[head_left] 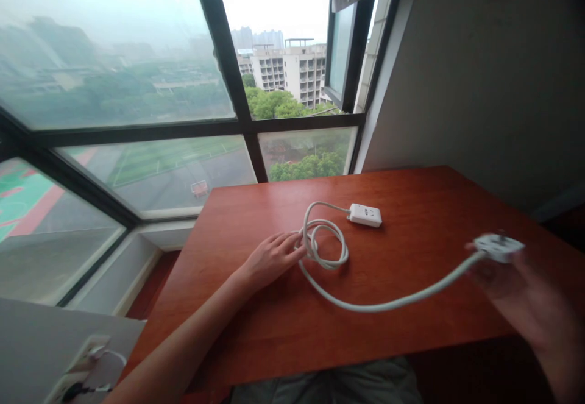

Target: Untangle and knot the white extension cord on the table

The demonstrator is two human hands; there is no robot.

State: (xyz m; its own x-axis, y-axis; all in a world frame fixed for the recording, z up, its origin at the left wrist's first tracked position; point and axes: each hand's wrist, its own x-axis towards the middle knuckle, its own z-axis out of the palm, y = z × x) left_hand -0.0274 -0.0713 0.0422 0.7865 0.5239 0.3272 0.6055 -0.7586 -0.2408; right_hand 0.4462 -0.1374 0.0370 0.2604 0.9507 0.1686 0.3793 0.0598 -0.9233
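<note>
A white extension cord (340, 251) lies loosely coiled on the reddish-brown wooden table (256, 325). At the left side of the coil, my left hand (276, 256) has its fingers and thumb closed around the cable. My right hand (507, 282) is raised at the right and grips the cord's white plug (498, 245), its prongs facing up. Motion blurs this hand a little. From the plug, the cable sags in a long curve back to the coil. The small white socket block (365, 215) at the other end rests on the table behind the coil, socket holes upward.
Dark-framed windows (244, 127) stand behind and left of the table, with one pane swung open. A grey wall (461, 81) borders the right side. At lower left, wall outlets (85, 358) have plugs and wires in them. My lap (329, 386) is below the table's front edge.
</note>
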